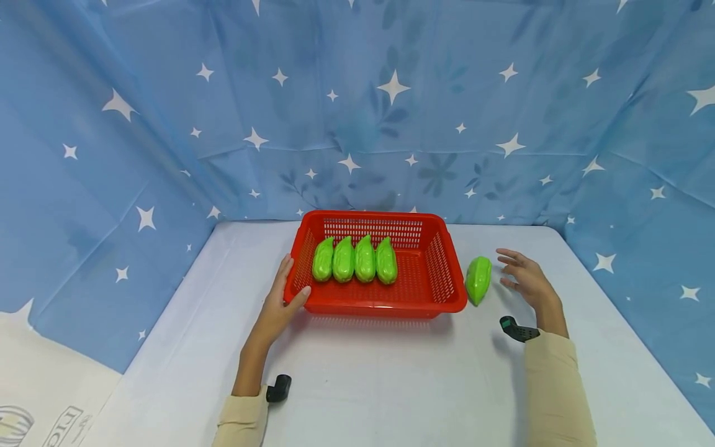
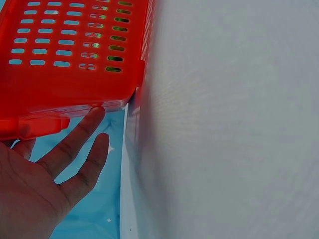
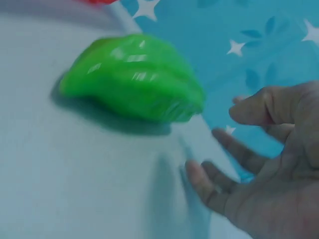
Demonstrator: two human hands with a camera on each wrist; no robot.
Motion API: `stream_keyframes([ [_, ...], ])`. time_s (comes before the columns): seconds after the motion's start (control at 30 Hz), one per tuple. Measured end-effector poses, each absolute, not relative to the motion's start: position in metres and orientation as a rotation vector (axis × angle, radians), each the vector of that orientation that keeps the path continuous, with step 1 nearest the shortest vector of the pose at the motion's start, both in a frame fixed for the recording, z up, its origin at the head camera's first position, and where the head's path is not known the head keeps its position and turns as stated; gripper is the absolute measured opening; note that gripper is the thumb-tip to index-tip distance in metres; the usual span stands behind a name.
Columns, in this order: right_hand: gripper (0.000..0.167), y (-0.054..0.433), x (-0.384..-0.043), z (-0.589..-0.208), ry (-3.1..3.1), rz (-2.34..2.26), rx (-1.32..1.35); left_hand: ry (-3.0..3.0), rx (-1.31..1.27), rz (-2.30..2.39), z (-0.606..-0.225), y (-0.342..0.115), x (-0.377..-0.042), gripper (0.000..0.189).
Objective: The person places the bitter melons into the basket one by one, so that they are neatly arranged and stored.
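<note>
A red plastic basket (image 1: 368, 305) with slotted walls stands on the white table. Several glossy green ridged fruits, starfruit-like (image 1: 365, 259), lie side by side in its left half. My left hand (image 1: 276, 310) is at the basket's front left corner, fingers spread along the outside and thumb by the front rim. In the left wrist view, one extended fingertip of this hand (image 2: 60, 174) touches the basket (image 2: 65, 89). Another such green fruit (image 1: 478, 280) lies on the table right of the basket. Beside it, my right hand (image 1: 525, 276) hovers apart with loosely bent fingers, holding nothing.
The white table (image 1: 380, 379) extends in front of the basket and to both sides. Behind it hangs a blue curtain (image 1: 357, 124) with white stars, close to the basket's back rim. Black wrist devices (image 1: 279, 389) sit on both arms.
</note>
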State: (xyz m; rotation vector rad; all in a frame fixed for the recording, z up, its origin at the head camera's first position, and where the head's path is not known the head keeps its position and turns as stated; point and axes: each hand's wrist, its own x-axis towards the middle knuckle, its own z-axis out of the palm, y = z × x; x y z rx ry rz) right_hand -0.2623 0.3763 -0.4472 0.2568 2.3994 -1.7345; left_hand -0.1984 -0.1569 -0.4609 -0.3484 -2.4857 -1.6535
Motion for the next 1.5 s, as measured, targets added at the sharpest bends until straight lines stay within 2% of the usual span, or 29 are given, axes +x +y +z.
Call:
stream_keyframes([
  [0.2, 0.077, 0.382, -0.268, -0.462, 2.508, -1.562, -0.041, -2.490, -0.352, -1.660, -0.453, -0.156, -0.194, 0.077],
  [0.47, 0.090, 0.380, -0.276, -0.468, 2.552, -1.407, -0.275, -2.478, -0.362, -1.663, -0.464, -0.158, -0.199, 0.077],
  [0.73, 0.071, 0.377, -0.280, -0.466, 2.583, -1.261, -0.321, -2.484, -0.359, -1.661, -0.463, -0.157, -0.198, 0.078],
  [0.93, 0.061, 0.375, -0.279, -0.463, 2.573, -1.258, -0.252, -2.486, -0.349, -1.650, -0.461, -0.156, -0.199, 0.078],
  [1.5, 0.061, 0.384, -0.274, -0.455, 2.624, -1.153, -0.216, -2.469, -0.358, -1.678, -0.459, -0.157, -0.200, 0.078],
])
